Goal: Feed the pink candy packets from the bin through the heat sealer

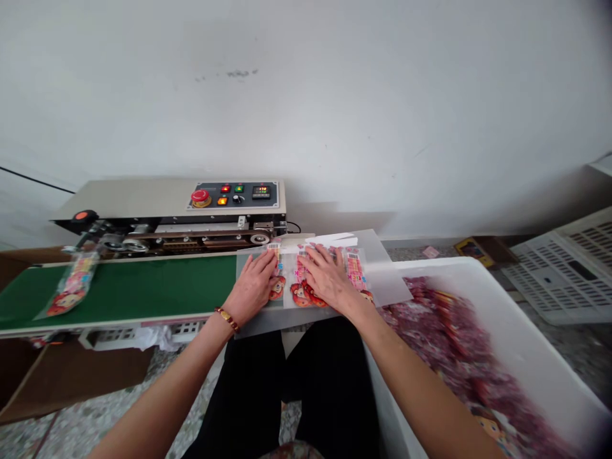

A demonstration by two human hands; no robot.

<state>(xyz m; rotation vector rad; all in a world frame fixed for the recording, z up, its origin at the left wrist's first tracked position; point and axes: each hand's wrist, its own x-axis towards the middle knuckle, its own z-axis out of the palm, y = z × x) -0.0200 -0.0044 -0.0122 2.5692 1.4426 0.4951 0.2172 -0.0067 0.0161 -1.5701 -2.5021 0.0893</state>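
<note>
My left hand (253, 282) lies palm down, fingers outstretched, on a clear printed pouch (276, 288) at the belt's right end. Flat on more printed pouches (301, 293) rests my right hand (329, 275), its fingers a little spread. These pouches carry a red-haired cartoon figure and pink lettering, and lie on a translucent sheet (392, 287). Behind them stands a band sealing machine (167, 197) with a lit control panel. One more pouch (75, 280) is on the green conveyor belt (162, 284) at the far left. What lies beneath my palms is hidden.
To my right, a white tub (478, 264) holds many pink-red packets (459, 338). White plastic crates (564, 268) stand on the floor beyond it. A cardboard box (86, 370) sits under the belt at left. A wall rises behind the machine.
</note>
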